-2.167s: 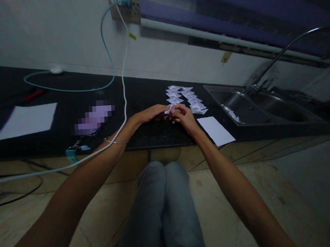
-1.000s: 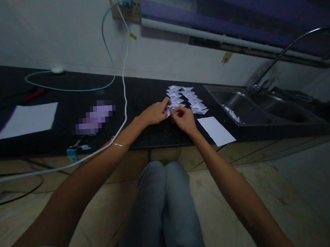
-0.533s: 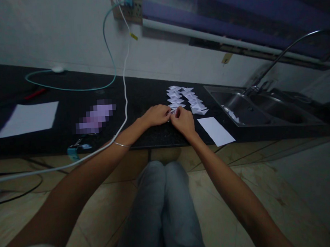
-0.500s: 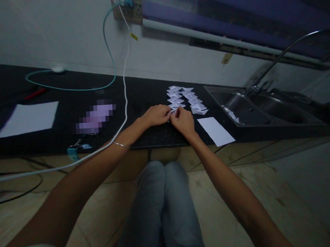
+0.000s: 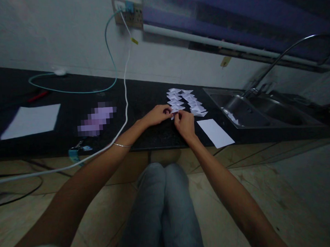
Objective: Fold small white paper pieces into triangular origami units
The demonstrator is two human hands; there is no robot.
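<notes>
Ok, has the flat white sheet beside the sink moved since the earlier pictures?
No: against the sink, the white sheet keeps its place beside the left edge; only the view shifted slightly.

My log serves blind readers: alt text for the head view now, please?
A person's left hand and right hand hold a bit of white paper by two rows of folded papers on a black counter, left of a sink.
</notes>
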